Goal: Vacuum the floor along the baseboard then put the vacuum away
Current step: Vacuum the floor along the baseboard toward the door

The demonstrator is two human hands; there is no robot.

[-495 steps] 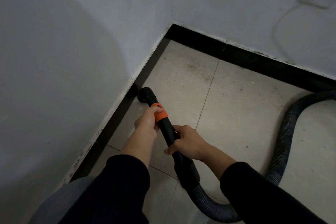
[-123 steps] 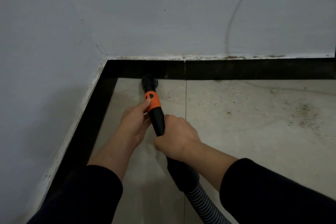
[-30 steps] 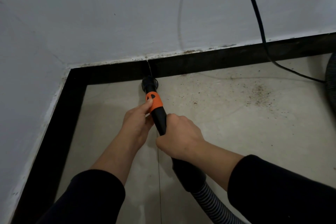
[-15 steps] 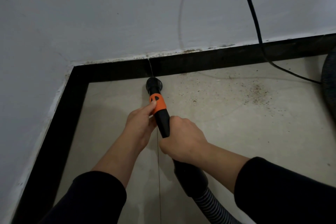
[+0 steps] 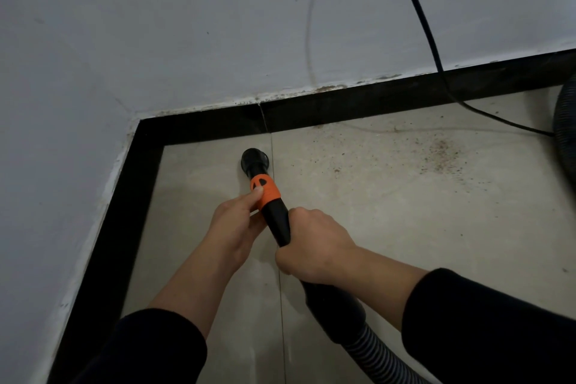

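head view: my left hand (image 5: 237, 227) pinches the vacuum wand (image 5: 279, 223) at its orange collar (image 5: 265, 193), i judge to steer the tip. my right hand (image 5: 314, 246) wraps fully round the black tube nearer me, likely to push and take the weight. the nozzle (image 5: 255, 162) sits on the tile (image 5: 389, 227) just short of the far baseboard (image 5: 343, 106), near the left corner. grit (image 5: 442, 153) lies far right, so the sweep should head there. the power cord (image 5: 427, 28) crossing there could snag.
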